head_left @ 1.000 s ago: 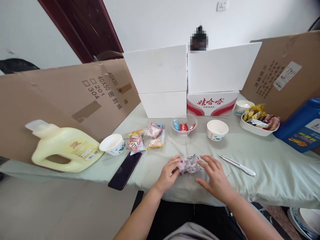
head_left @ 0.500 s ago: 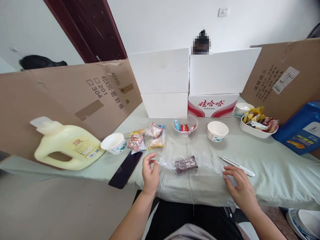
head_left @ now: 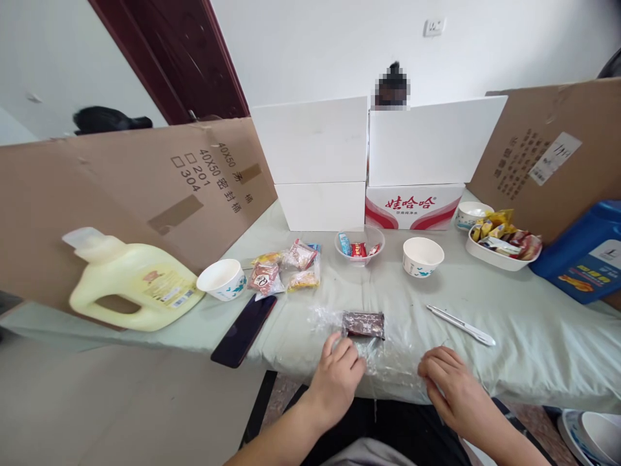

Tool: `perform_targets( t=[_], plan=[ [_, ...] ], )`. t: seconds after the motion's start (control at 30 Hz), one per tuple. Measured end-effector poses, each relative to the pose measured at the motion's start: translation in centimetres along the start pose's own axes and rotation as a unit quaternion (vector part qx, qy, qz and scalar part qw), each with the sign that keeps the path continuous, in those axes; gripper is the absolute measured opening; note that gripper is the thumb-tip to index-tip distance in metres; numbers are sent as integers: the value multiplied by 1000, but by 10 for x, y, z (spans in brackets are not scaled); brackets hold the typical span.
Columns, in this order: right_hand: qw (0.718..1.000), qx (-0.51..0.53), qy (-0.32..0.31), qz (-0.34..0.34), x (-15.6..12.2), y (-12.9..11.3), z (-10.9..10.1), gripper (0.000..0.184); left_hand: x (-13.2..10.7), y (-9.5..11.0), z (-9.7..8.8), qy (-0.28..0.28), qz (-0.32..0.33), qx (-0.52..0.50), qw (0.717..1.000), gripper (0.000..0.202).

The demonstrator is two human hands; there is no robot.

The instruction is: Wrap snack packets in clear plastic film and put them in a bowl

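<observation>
A dark brown wrapped snack bar [head_left: 363,325] lies on a crumpled sheet of clear plastic film [head_left: 395,362] near the table's front edge. My left hand [head_left: 339,372] is closed, its curled fingers on the film's near side just below the bar. At the film's near right corner, my right hand [head_left: 449,382] is closed in a pinch on its edge. To the right of the film rests a white utility knife [head_left: 460,325]. Left of the film is a dark phone [head_left: 244,331]. Fingertips of both hands are partly hidden.
Several packaged snacks [head_left: 301,254], a clear bowl [head_left: 342,254] with snacks and paper bowls [head_left: 423,257] stand farther back. A filled white dish [head_left: 499,256] and blue bottle [head_left: 585,259] are right. A yellow jug [head_left: 140,291] is left. White boxes [head_left: 320,207] line the back.
My left hand has moved right and nearer to me, below the bar. My right hand has come slightly left and nearer. The film's near edge has shifted toward me, and the bar has turned straighter.
</observation>
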State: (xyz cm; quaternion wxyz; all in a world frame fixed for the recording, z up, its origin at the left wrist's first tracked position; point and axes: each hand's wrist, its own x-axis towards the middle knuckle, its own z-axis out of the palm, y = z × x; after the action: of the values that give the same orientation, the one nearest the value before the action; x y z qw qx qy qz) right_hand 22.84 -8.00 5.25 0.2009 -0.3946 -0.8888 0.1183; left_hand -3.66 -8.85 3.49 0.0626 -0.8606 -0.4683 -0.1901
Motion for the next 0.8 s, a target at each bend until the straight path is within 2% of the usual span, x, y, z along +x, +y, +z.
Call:
perform_targets(
  t=[0.07, 0.1, 0.2, 0.27, 0.37, 0.43, 0.5, 0.6, 0.67, 0.8],
  plan=[
    [1000, 8, -1, -5, 3, -3, -5, 26, -12, 8, -10, -54, -29, -7, 998, 5],
    [1000, 15, 5, -15, 7, -7, -9, 28, -16, 12, -16, -78, -49, -11, 996, 8],
    [997, 46, 15, -58, 24, -27, -21, 29, -14, 21, -31, -112, -85, -17, 990, 9],
    [995, 70, -18, -70, 37, -40, -26, 26, -4, 22, -36, -118, -75, -11, 990, 7],
    [995, 24, -97, -8, 54, -46, -20, 23, 18, 16, -36, -142, -54, 13, 988, 22],
    [990, -55, -116, 60, 63, -38, -12, 26, 35, 9, -33, -162, -57, 32, 985, 25],
    [984, -109, -99, 96, 72, -24, -2, 32, 51, 1, -29, -169, -52, 44, 983, 24],
    [988, -121, -46, 86, 87, -2, 10, 46, 71, -10, -24, -156, -20, 26, 987, 25],
    [990, -117, -28, 79, 96, 10, 19, 55, 80, -15, -20, -159, -6, 3, 987, 35],
    [989, -116, 0, 92, 102, 27, 38, 50, 85, -24, -11, -183, -29, -25, 982, 50]
  ],
)
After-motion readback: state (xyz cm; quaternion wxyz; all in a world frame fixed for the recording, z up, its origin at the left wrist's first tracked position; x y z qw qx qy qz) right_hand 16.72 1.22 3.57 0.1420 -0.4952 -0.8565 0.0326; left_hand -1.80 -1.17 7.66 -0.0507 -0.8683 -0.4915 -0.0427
